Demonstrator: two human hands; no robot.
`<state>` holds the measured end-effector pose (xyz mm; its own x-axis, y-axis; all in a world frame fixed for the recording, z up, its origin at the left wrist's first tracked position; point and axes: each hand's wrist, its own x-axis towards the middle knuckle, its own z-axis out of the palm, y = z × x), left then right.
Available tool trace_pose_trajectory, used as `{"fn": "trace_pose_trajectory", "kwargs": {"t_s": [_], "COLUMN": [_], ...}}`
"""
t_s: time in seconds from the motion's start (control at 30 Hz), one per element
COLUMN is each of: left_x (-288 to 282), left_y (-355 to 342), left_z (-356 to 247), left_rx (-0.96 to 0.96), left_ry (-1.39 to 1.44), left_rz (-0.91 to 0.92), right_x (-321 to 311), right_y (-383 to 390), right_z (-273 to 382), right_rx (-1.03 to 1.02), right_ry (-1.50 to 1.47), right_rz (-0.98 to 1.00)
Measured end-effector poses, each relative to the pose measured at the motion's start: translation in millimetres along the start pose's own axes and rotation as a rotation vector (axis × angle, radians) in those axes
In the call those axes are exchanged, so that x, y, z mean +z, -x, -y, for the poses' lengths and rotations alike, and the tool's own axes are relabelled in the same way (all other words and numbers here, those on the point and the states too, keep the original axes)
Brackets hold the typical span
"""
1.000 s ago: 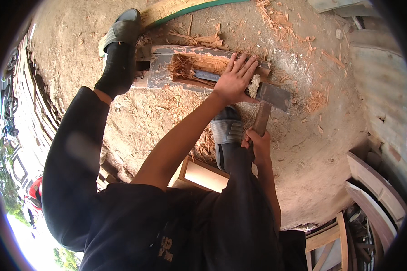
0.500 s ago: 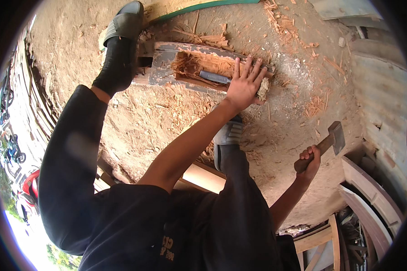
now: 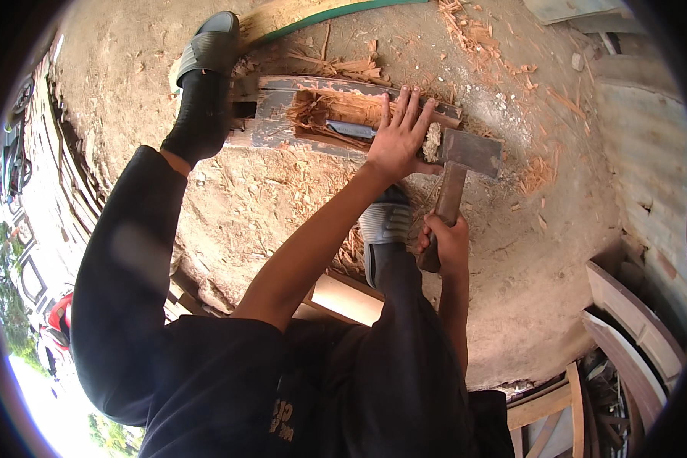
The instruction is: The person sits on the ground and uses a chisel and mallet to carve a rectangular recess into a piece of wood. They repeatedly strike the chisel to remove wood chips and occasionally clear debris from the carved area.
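Note:
My left hand (image 3: pixel 398 145) presses over a chisel, its fingers stretched across the top of a worn grey wooden piece (image 3: pixel 275 114). The chisel's blue-grey blade (image 3: pixel 349 129) lies in the rough recess cut into that wood. Beside my palm a pale, frayed end (image 3: pixel 433 143) pokes out, seemingly the chisel's battered butt; my palm covers the part between. My right hand (image 3: pixel 448 240) is wrapped around the wooden handle of a hammer with a blocky metal head (image 3: pixel 473 153). That head is close by the frayed end; I cannot tell if they touch.
My sandalled feet (image 3: pixel 210 49) (image 3: pixel 389 221) brace near the wood. Chips and splinters (image 3: pixel 538 175) litter the dirt floor. A long board with a green edge (image 3: pixel 313 21) lies beyond. Corrugated sheets (image 3: pixel 641 153) line the right, with wooden frames and boards (image 3: pixel 633 328) nearer me.
The hammer has swung up and leftward from the right to beside the frayed end. My left hand and the chisel have shifted slightly left along the recess.

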<state>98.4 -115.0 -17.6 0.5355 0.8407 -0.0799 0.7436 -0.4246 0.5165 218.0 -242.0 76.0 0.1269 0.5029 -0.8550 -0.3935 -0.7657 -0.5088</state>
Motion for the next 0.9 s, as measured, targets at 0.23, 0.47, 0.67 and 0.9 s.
{"fn": "trace_pose_trajectory", "kwargs": {"t_s": [0.23,0.47,0.67,0.9], "left_x": [-1,-10,-8,-20], "left_y": [4,1,6,10], "left_z": [5,5,13,17], "left_rx": [0.032,0.038,0.093,0.166], "left_ry": [-0.009,-0.023,-0.022,-0.134], "left_rz": [-0.005,0.076,0.091,0.166], "right_x": [-33,3,2,-53], "right_y": [6,-2,12,14], "right_z": [24,-18,-13,44], "right_rx": [-0.159,-0.102,0.013,-0.344], "right_ry": [-0.15,0.0,-0.022,-0.393], "right_rz": [-0.216,-0.154,-0.059,-0.402]}}
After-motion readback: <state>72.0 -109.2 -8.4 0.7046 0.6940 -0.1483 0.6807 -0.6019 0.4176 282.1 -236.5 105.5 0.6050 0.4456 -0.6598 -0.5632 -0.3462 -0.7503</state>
